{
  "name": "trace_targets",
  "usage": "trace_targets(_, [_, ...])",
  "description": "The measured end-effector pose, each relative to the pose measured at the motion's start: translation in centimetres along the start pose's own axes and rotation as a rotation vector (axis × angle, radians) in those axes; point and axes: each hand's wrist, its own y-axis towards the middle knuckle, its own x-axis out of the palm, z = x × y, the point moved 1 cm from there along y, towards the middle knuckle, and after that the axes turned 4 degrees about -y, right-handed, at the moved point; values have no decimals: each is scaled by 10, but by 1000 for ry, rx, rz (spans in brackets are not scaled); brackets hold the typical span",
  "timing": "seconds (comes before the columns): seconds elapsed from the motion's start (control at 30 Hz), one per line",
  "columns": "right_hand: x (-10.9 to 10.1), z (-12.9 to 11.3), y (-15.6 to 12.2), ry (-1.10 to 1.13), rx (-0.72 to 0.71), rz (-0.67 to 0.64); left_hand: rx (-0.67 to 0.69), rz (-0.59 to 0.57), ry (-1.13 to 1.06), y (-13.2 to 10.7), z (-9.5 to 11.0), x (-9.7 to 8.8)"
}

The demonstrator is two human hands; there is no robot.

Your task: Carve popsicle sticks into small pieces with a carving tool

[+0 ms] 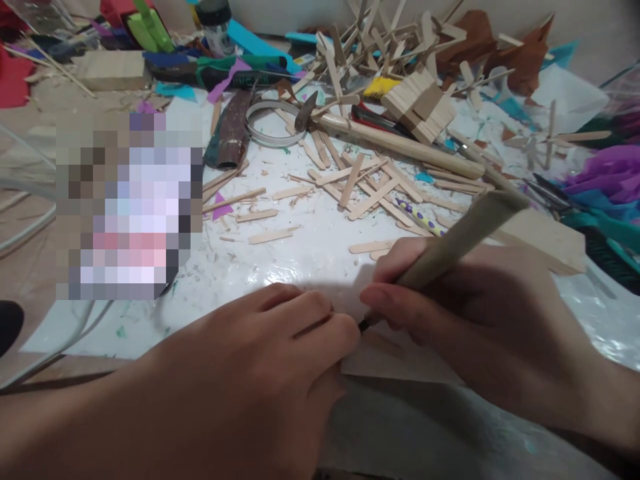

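My right hand (450, 307) grips a tool with a thick, pale wooden handle (465, 233), tilted so that its butt points up and to the right. The tool's narrow dark tip (367, 325) reaches down to the fingertips of my left hand; its exact kind is unclear. My left hand (295, 340) rests low at the white sheet's near edge, fingers curled and pressed together. Whatever lies beneath those fingers is hidden. A faint brownish strip (385, 345) shows on the sheet between the hands, possibly a craft stick.
Loose craft sticks (370, 183) lie scattered over the white sheet (240, 267). Beyond them are a hammer (400, 141), a tape roll (277, 123) and wood blocks (420, 107). A blurred-out phone-like device (145, 213) with cables stands left. Scissors-like tools (550, 193) lie right.
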Motion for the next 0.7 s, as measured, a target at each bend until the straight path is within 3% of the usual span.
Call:
trace_targets(0.23, [-4, 11, 15, 307, 267, -177, -11, -24, 57, 0, 3, -3])
trace_targets(0.43, [-9, 13, 15, 523, 263, -266, 61, -76, 160, 0, 3, -7])
trace_targets(0.7, [-6, 17, 10, 552, 223, -101, 112, -129, 185, -1, -5, -8])
